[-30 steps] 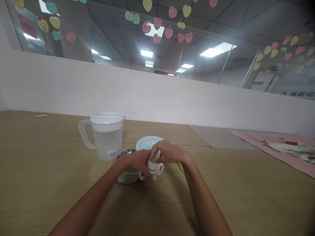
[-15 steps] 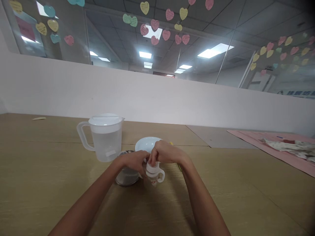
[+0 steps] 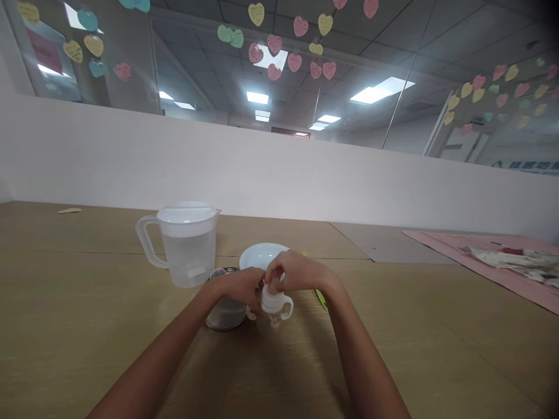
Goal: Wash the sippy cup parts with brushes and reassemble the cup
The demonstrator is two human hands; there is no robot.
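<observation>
Heart-shaped notes point(image 3: 301, 26) dot the glass panels point(image 3: 297, 105).

The left hand point(image 3: 242, 285) is at the left side of the bottle point(image 3: 273, 305), the right hand point(image 3: 299, 270) over its top. Left of the bottle stands the pot point(image 3: 226, 319); farther left and back, the jug point(image 3: 187, 250). Behind the hands lies the plate point(image 3: 257, 252). Something slim, perhaps a utensil point(image 3: 321, 299), lies beside the right hand. Far right is the cloth point(image 3: 445, 241).
</observation>
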